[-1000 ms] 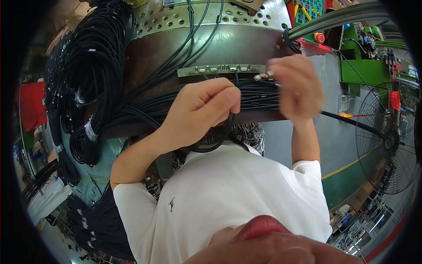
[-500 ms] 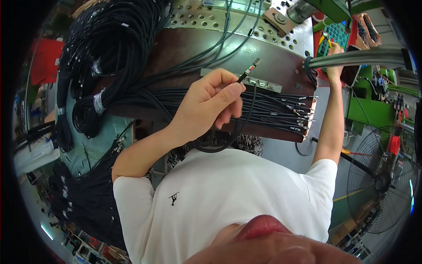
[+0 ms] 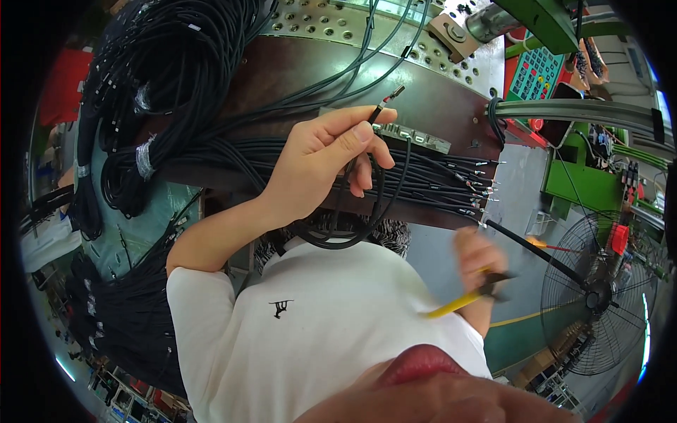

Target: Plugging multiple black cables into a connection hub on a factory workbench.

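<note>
My left hand (image 3: 310,162) pinches a black cable (image 3: 379,113) between thumb and fingers, near its stripped end. The tip points up and to the right, showing small wires and a metal end. Loops of black cable (image 3: 338,244) hang below this hand. On the right, my right hand (image 3: 479,255) is closed around yellow-handled pliers (image 3: 455,305), smeared by motion in front of my white shirt. Beyond my left hand a narrow metal block (image 3: 427,141) lies on the brown bench (image 3: 296,74). Several black cables (image 3: 441,182) lie side by side along the near edge, their stripped ends pointing right.
A large bundle of black cables (image 3: 190,63) fills the far left, with more cables (image 3: 120,331) below it. A perforated metal plate (image 3: 317,25) lies at the back. To the right are a teal keypad (image 3: 539,74), a curved metal bar (image 3: 578,109) and a caged fan (image 3: 596,296).
My right hand has come back from beside the keypad toward my body, bringing the pliers along. My left hand has shifted slightly left with the cable still pinched.
</note>
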A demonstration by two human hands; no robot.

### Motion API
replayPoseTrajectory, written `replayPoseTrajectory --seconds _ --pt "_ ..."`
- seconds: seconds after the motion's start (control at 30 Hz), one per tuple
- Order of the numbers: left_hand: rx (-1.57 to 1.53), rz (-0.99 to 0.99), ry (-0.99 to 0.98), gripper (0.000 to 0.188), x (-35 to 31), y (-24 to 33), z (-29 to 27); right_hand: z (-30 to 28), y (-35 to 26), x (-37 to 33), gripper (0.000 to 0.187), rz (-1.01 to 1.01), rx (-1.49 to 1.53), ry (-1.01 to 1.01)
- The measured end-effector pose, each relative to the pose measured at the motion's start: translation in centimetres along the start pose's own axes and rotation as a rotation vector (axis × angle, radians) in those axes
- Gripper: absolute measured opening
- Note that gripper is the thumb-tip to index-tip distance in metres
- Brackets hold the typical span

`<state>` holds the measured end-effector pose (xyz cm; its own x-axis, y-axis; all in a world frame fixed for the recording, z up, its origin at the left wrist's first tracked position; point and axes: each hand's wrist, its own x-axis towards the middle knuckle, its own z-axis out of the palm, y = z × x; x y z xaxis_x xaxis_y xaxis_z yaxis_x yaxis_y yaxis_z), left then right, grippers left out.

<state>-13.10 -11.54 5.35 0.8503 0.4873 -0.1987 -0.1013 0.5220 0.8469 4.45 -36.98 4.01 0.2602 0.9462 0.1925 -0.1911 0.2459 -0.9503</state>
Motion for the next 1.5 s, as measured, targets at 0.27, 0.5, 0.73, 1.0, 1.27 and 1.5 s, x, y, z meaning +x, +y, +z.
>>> replayPoseTrajectory --seconds 0.27,0.5,0.73,1.0,1.27,1.5 --pt "0.191 0.101 0.071 0.038 -2.2 0.9 0.7 4.1 0.9 5.0 0.065 -0.161 -0.495 -0.165" --pt "0.257 0.131 0.098 0.037 -4.1 1.2 1.3 5.2 1.0 11.1 0.064 -0.47 -1.411 0.001" --pt "0.445 0.233 0.115 0.036 -4.0 1.0 0.7 5.7 1.4 11.3 0.07 -0.422 -1.368 0.05" --pt "0.478 0.278 0.167 0.031 -3.4 0.9 0.7 5.2 1.3 11.2 0.066 -0.43 -1.429 0.009" --pt "0.289 0.175 0.07 0.033 -2.1 1.1 -0.2 3.7 -0.1 11.3 0.061 0.047 -0.881 -0.039" --pt "0.053 0.044 0.121 0.045 -1.5 0.9 -1.1 -4.5 1.1 10.9 0.047 -0.41 -1.147 0.625"
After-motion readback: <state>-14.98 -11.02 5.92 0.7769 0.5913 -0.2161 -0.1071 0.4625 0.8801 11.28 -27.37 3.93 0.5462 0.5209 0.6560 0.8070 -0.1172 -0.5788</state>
